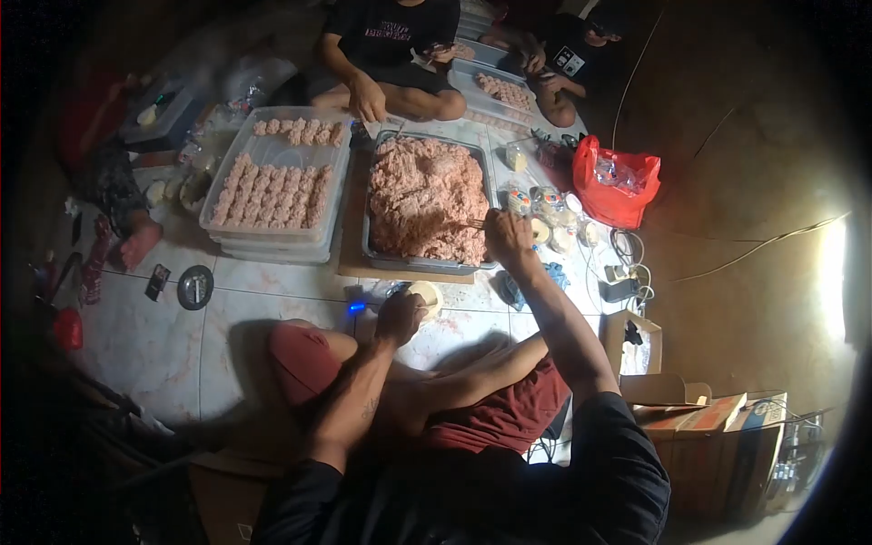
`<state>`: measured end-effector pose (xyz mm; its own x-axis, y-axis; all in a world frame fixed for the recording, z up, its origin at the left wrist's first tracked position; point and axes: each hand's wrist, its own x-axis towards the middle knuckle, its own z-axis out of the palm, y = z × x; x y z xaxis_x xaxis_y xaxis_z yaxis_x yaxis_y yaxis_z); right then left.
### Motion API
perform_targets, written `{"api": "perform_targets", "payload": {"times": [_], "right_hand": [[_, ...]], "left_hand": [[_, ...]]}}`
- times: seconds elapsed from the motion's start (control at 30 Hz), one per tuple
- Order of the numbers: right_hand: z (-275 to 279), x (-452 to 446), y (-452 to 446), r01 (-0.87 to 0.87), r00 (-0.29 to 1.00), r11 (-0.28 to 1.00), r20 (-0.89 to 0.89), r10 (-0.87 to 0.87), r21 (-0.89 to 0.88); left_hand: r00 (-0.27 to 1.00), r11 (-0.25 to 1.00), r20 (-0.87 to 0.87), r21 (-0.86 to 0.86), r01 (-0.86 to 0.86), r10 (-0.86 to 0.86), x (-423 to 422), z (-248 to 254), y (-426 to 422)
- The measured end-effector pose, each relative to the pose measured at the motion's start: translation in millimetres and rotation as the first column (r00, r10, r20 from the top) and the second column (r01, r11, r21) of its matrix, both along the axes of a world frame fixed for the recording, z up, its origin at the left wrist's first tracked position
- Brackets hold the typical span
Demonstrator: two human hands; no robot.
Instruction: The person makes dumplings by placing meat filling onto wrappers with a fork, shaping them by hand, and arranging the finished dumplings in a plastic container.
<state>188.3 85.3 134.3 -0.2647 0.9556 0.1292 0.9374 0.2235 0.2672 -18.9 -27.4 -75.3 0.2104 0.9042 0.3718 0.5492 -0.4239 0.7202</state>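
A dark tray (365, 243) full of pink minced mixture (427, 195) lies in front of me on a piece of cardboard. My right hand (510, 238) is closed around a fork (476, 223), whose tines touch the mixture at the tray's right side. Below the tray, my left hand (402, 316) is closed at a small round pale container (425, 298); its fingers wrap the left side of it. Left of the tray stand stacked clear plastic boxes (263, 238), the top one holding rows of shaped pink lumps (272, 193).
Across from me sits a person (389, 36), one hand near the tray's top edge. Another person (581, 54) sits by another box at upper right. A red bag (618, 186), jars, cables and cardboard boxes (708, 436) are at right. A round black dish (195, 287) lies left.
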Motion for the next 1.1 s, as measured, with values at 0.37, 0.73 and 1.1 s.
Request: {"api": "perform_targets", "payload": {"times": [0.37,0.73,1.1], "right_hand": [[-20.3,-11.1,-23.5,-0.239,0.929,0.97,-0.284,0.239,0.035],[-19.0,-16.5,-6.8,-0.043,0.983,0.999,-0.175,0.046,0.019],[-49.1,13.0,-6.7,-0.099,0.987,0.995,-0.13,0.098,-0.003]], "left_hand": [[0.99,0.949,0.139,-0.313,0.042,0.002,9.3,-12.5,12.9],[0.961,0.887,0.277,-0.444,0.13,-0.003,-2.8,1.0,16.5],[0.755,0.923,0.592,-0.382,-0.045,0.282,-18.5,1.8,20.0]]}}
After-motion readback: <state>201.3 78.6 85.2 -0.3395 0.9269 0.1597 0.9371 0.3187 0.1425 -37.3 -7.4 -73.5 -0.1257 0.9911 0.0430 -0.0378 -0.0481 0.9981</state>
